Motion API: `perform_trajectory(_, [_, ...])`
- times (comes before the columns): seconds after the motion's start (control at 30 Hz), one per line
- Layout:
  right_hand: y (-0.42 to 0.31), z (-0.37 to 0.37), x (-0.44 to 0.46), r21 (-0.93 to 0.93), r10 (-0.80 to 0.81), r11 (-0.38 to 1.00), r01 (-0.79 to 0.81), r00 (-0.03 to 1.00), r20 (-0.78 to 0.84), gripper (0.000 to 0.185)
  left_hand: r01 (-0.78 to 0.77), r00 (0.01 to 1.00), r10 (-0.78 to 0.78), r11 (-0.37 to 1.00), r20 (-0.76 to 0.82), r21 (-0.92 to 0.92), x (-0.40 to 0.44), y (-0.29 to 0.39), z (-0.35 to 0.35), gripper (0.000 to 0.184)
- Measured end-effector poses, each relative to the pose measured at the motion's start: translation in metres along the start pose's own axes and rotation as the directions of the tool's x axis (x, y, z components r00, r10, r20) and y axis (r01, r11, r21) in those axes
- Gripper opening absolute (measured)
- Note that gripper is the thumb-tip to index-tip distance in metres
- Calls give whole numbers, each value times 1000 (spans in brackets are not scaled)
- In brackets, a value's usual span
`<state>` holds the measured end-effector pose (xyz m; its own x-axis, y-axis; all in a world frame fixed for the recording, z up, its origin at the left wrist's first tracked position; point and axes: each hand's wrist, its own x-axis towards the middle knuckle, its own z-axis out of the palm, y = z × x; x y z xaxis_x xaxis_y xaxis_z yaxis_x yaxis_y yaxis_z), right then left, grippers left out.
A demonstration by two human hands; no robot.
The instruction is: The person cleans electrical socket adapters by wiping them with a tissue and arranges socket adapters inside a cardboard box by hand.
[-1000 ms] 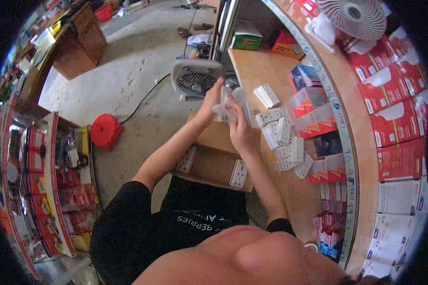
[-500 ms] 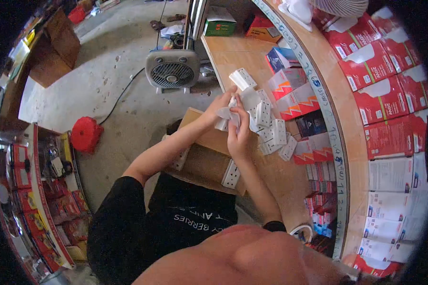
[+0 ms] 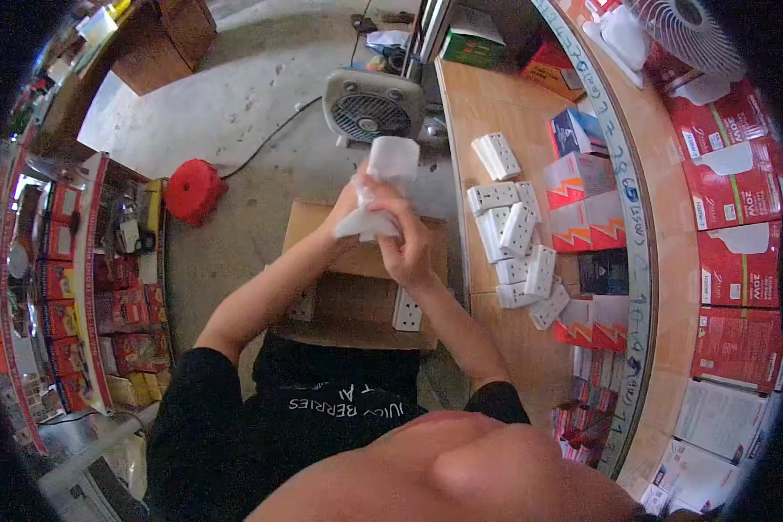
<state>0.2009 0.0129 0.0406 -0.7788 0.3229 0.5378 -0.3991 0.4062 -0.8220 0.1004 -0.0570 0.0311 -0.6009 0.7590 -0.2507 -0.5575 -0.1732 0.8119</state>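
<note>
two hands [image 3: 409, 239], wooden counter [image 3: 509, 352], concrete floor [image 3: 244, 96]

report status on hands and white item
Left hand and right hand closed on white item. Open box closer to body. Nothing visibly in the way.

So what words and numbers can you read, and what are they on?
"JUICY BERRIES": upside down on the black T-shirt; its other line is folded, only partly legible.
"20W": on the red boxes.
Blue handwritten numbers and letters: on the counter's edge strip, too blurred to read surely.
Small print: on the white boxes and the left rack's packets, too small or blurred.
Held white bundle: no readable text.
</note>
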Motion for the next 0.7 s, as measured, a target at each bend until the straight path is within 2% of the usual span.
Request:
perform_trajectory(0.03, [-1, 3, 3, -29, -55, 998, 57, 995, 84, 38, -116, 993, 117, 992, -27, 49, -5, 3, 0, 35])
perform_trajectory(0.07, [3, 7, 6, 1, -89, 996, 89, 991, 98, 41, -64, 997, 63, 998, 47, 23, -5, 5, -15, 36])
perform_trajectory(0.1, [6, 11, 7, 5, -93, 996, 92, 991, 93, 41, -65, 997, 64, 997, 47, 30, -5, 6, -17, 36])
perform_trajectory(0.17, [10, 18, 8, 9, -10, 1000, 9, 995, 95, 44, -99, 995, 96, 984, -31, -146, -3, 8, -20, 35])
perform_trajectory(0.2, [10, 21, 11, 10, -9, 1000, 9, 996, 89, 44, -96, 995, 93, 985, -28, -141, 2, 9, -26, 35])
perform_trajectory(0.27, [11, 27, 17, 11, 52, 999, -52, 998, -40, 51, 110, 994, -109, 985, 15, -135, 14, 12, -37, 35])
perform_trajectory(0.3, [11, 29, 20, 7, 50, 999, -49, 998, -44, 51, 111, 994, -109, 985, 21, -135, 12, 12, -35, 35])
perform_trajectory(0.37, [12, 30, 26, -98, 26, 994, -37, 993, -113, 55, -2, 1000, 6, 986, -22, 169, 8, 12, -30, 38])
perform_trajectory(0.43, [14, 31, 27, -118, -9, 993, -4, 994, -105, 54, 9, 999, -16, 975, 31, 222, 20, 9, -39, 39])
perform_trajectory(0.5, [12, 34, 23, -249, -27, 968, 11, 998, -59, 55, -126, 991, 128, 990, 43, -61, 28, 6, -39, 43])
perform_trajectory(0.53, [12, 34, 20, -253, -23, 967, 7, 998, -61, 55, -121, 991, 124, 991, 46, -64, 28, 9, -40, 43])
perform_trajectory(0.6, [10, 36, 15, -249, -66, 965, 82, 995, 71, 60, -94, 995, 93, 995, -39, -39, 29, 17, -45, 47])
perform_trajectory(0.63, [8, 36, 14, -255, -66, 963, 82, 995, 71, 60, -94, 995, 93, 995, -33, -43, 34, 23, -48, 47])
perform_trajectory(0.7, [3, 36, 12, -259, -148, 946, 195, 971, 189, 66, 87, 994, -70, 971, 83, -222, 42, 34, -52, 52])
